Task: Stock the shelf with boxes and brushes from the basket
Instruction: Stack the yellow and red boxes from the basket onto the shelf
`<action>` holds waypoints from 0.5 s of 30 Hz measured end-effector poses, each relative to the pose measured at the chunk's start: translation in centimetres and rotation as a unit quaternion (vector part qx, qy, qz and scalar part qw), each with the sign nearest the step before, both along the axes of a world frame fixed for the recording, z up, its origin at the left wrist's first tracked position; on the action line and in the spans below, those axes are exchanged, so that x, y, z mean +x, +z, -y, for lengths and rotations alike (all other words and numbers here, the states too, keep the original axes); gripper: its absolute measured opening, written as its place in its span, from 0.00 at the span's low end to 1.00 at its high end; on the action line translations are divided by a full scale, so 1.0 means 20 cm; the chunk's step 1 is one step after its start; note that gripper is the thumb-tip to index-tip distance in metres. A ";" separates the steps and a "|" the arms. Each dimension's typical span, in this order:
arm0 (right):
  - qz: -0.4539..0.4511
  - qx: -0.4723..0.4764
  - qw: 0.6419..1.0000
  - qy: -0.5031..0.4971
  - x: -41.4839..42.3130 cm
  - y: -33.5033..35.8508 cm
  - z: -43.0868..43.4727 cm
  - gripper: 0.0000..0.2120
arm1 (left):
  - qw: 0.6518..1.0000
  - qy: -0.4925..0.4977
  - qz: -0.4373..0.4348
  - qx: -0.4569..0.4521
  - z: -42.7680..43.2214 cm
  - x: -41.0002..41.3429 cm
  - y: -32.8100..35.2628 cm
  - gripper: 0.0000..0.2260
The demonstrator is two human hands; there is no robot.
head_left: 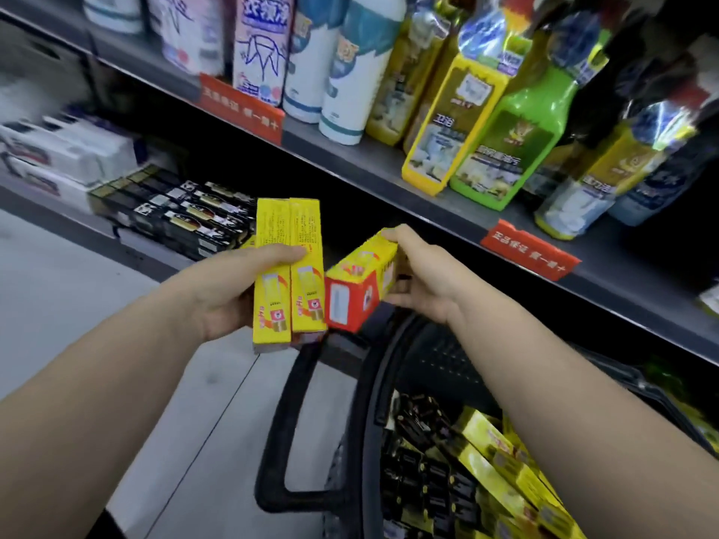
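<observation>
Holding two yellow boxes [288,274] in the left hand [229,293] and one box [360,284] in the right hand [424,278], with the basket [350,441] seemingly well stocked.

3 yellow boxes [288,266] held above black basket [447,383].

We hold two boxes [288,266] upright in our left hand [229,293], a third box [360,282] just right of them in our right hand [420,282]. Below sits the basket [435,367]; behind, stacked boxes [183,215] lie near the lower shelf's [128,243] front edge, bottles [482,122] above.
</observation>
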State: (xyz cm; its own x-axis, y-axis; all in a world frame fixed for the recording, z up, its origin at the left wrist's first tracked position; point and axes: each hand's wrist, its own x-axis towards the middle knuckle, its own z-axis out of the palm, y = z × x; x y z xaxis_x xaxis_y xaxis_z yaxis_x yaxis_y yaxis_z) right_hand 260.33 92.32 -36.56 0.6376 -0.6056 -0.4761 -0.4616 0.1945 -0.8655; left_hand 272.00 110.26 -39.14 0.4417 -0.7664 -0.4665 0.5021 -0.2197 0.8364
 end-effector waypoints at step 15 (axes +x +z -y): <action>-0.196 -0.306 0.931 0.047 0.70 -0.59 0.47 0.27 | 0.963 0.256 0.047 0.074 0.02 0.40 -0.40 0.06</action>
State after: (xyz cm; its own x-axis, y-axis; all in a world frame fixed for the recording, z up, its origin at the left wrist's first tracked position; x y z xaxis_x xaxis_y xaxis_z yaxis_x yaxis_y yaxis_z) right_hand 274.42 82.89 -48.41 0.5507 -0.7905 -0.2681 -0.7555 -0.3353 -0.5629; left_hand 279.97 109.80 -47.23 0.7896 -0.3651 -0.4933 0.5002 -0.0828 0.8619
